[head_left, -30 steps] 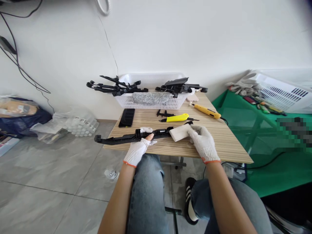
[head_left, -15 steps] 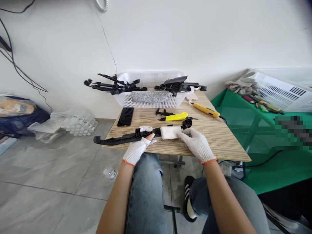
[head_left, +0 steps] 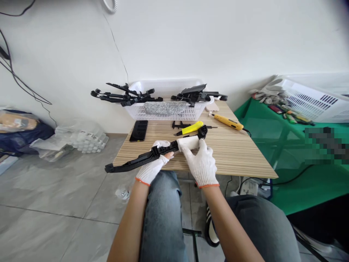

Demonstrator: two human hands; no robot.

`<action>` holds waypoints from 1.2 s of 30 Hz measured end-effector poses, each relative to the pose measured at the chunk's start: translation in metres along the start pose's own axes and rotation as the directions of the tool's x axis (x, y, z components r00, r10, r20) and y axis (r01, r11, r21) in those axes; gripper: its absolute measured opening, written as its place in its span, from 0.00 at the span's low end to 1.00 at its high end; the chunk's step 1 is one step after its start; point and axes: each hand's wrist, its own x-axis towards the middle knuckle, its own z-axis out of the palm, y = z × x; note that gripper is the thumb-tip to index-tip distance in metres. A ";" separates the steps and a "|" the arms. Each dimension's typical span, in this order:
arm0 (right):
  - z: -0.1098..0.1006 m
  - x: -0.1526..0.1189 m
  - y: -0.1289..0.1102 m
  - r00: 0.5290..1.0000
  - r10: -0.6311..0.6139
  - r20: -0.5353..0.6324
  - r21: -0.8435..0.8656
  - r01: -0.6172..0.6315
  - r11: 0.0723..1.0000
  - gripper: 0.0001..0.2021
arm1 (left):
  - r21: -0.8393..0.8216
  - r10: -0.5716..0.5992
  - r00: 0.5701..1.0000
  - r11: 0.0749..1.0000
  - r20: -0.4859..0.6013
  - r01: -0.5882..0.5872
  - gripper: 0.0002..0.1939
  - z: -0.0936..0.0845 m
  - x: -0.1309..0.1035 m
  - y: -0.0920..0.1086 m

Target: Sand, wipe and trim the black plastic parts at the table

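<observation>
A long black plastic part (head_left: 136, 160) slants above the near table edge, its right end higher than its left. My left hand (head_left: 153, 165), in a white glove with a thumb tip bare, is closed around its middle. My right hand (head_left: 202, 163), also gloved, grips a white rectangular block (head_left: 188, 143) lying along the part's right portion. The block hides that stretch of the part, and I cannot tell whether it is a sponge or foam. Just beyond are a yellow utility knife (head_left: 192, 128) and a black caliper (head_left: 180, 124).
Similar black parts (head_left: 131, 96) overhang a white basket (head_left: 139, 112) at the table's back. A black phone (head_left: 139, 131) lies left on the wooden table (head_left: 245, 156); a yellow corded tool (head_left: 227, 122) lies right. Gloves (head_left: 268, 94) and another basket (head_left: 313, 100) sit on a green-covered table (head_left: 253, 112).
The black part has tilted, its right end rising towards the utility knife. My right hand has shifted left and turned, its fingers now along the white block's near side.
</observation>
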 end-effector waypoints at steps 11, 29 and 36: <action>0.002 0.004 -0.003 0.997 -0.071 0.041 0.055 0.068 0.996 0.42 | 0.017 0.013 0.999 1.000 -0.046 -0.012 0.16 -0.005 -0.005 -0.003; 0.014 -0.004 -0.005 0.979 -0.201 -0.020 -0.109 0.198 0.974 0.41 | -0.010 0.021 0.998 1.000 -0.050 -0.022 0.16 -0.010 -0.008 -0.018; 0.013 -0.001 -0.004 0.982 -0.191 -0.003 -0.076 0.190 0.979 0.42 | 0.048 0.026 0.999 0.999 -0.044 -0.023 0.14 -0.008 -0.006 -0.014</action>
